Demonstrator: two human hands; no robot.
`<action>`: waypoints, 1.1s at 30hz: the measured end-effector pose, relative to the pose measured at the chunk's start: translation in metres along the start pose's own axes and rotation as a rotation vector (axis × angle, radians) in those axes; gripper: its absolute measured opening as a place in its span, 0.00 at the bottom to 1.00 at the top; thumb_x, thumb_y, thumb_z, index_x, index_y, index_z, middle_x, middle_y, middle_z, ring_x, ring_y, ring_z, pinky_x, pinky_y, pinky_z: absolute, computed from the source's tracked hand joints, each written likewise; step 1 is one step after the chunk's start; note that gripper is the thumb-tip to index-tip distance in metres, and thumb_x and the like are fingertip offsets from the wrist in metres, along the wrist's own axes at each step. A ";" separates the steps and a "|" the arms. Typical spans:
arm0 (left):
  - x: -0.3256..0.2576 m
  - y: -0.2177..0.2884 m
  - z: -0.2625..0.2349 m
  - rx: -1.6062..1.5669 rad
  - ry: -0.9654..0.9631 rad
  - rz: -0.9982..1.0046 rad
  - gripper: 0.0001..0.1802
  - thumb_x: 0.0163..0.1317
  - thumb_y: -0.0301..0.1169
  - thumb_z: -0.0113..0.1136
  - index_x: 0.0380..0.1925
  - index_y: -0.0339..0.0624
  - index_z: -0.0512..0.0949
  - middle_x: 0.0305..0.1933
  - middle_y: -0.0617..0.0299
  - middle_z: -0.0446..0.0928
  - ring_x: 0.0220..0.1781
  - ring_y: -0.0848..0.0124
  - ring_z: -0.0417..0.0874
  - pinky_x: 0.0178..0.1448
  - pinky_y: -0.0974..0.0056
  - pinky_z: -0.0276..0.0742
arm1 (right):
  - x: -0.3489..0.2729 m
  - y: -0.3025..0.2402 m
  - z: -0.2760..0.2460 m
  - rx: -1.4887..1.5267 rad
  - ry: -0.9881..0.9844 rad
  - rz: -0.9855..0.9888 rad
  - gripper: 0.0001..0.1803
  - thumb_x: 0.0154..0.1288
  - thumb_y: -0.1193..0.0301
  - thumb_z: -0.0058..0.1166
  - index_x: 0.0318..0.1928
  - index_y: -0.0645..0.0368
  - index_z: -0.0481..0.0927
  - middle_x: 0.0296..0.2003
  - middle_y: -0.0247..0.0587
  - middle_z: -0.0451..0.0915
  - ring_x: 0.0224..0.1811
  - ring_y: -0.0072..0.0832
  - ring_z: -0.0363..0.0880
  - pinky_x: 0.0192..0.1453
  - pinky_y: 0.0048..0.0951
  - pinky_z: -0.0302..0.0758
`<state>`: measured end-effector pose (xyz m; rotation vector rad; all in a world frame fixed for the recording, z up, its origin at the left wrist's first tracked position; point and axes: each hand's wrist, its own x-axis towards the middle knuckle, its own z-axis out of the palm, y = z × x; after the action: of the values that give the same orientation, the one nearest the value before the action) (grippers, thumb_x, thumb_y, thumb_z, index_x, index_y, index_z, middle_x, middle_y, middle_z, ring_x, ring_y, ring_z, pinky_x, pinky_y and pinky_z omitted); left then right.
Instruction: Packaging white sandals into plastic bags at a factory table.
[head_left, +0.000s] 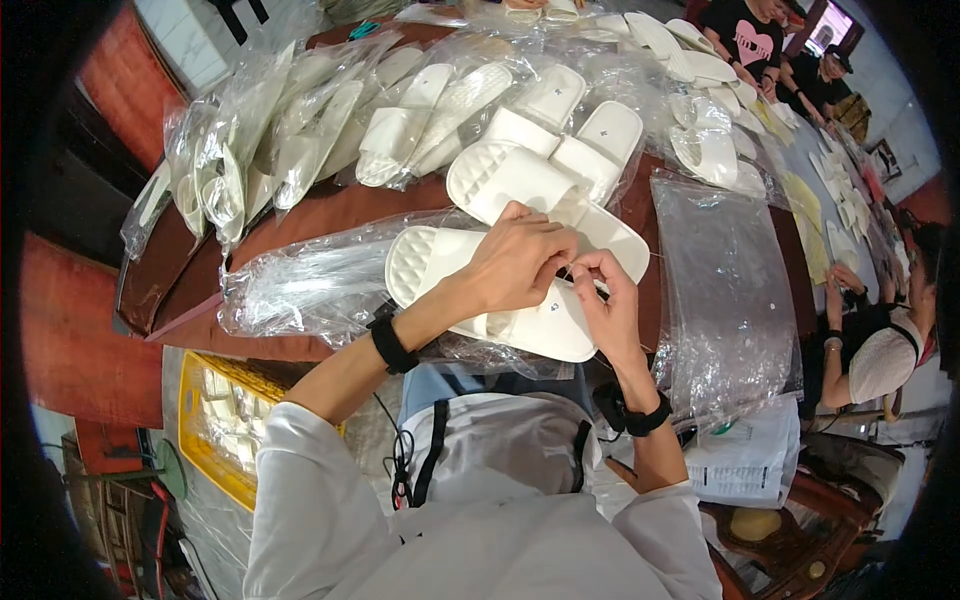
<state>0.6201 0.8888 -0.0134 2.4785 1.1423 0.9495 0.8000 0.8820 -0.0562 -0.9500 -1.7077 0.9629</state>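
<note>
My left hand [518, 258], fingers curled into a pinch, hovers over a cream slipper [550, 322] lying near the table's front edge. Close beside it, my right hand [608, 300] pinches with thumb and forefinger above the heel of the same slipper. Fingertips of both hands nearly meet around a thin pale strand and a small dark bit, too fine to make out. Just beyond lies another cream slipper [520, 180], partly covered by my left hand. Clear plastic bags [310, 280] lie to the left of the front slipper.
Bagged slippers [410, 130] crowd the far side of the brown table [200, 300]. Flat clear bags [725, 290] are stacked to the right. A yellow crate [205, 440] holding pale pieces stands at the lower left. Other people [880, 345] sit at the right.
</note>
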 end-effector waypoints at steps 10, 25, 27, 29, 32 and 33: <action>0.003 0.003 0.004 0.034 0.020 -0.007 0.06 0.50 0.22 0.56 0.29 0.43 0.74 0.24 0.59 0.72 0.35 0.61 0.75 0.46 0.60 0.59 | -0.001 -0.004 0.004 -0.027 0.069 0.054 0.04 0.62 0.77 0.52 0.37 0.64 0.73 0.31 0.41 0.75 0.36 0.28 0.75 0.46 0.28 0.71; 0.001 0.004 -0.022 -0.079 -0.091 -0.004 0.11 0.52 0.23 0.59 0.37 0.43 0.77 0.40 0.57 0.78 0.47 0.60 0.76 0.55 0.56 0.62 | -0.042 -0.031 0.047 -0.580 0.113 -0.257 0.11 0.50 0.69 0.64 0.28 0.56 0.73 0.28 0.38 0.70 0.31 0.39 0.70 0.35 0.40 0.65; -0.003 0.007 -0.032 -0.112 -0.156 -0.052 0.13 0.51 0.21 0.59 0.39 0.43 0.77 0.43 0.58 0.77 0.50 0.59 0.75 0.56 0.55 0.61 | -0.042 -0.029 0.047 -0.577 0.110 -0.239 0.11 0.49 0.70 0.63 0.28 0.56 0.73 0.28 0.39 0.70 0.32 0.39 0.70 0.35 0.40 0.65; -0.011 0.011 -0.037 0.031 -0.149 -0.032 0.09 0.51 0.24 0.58 0.34 0.45 0.77 0.38 0.61 0.77 0.48 0.61 0.75 0.53 0.58 0.62 | -0.042 -0.028 0.043 -0.575 0.106 -0.221 0.10 0.49 0.71 0.63 0.29 0.56 0.73 0.28 0.39 0.70 0.32 0.39 0.70 0.36 0.40 0.65; -0.024 0.010 -0.036 0.127 -0.190 0.135 0.06 0.52 0.26 0.58 0.31 0.47 0.77 0.38 0.64 0.76 0.47 0.63 0.73 0.54 0.58 0.61 | -0.040 -0.035 0.034 -0.519 0.151 -0.245 0.09 0.50 0.74 0.61 0.30 0.57 0.73 0.27 0.38 0.69 0.33 0.38 0.71 0.37 0.38 0.67; -0.026 0.011 -0.035 0.126 -0.189 0.135 0.06 0.52 0.26 0.58 0.31 0.47 0.77 0.38 0.64 0.76 0.47 0.63 0.73 0.54 0.58 0.61 | -0.039 -0.037 0.031 -0.520 0.151 -0.245 0.09 0.50 0.74 0.61 0.30 0.57 0.73 0.27 0.38 0.69 0.33 0.38 0.71 0.37 0.38 0.67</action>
<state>0.5913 0.8609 0.0066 2.7080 1.0131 0.6757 0.7751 0.8266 -0.0448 -1.0750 -1.9275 0.2774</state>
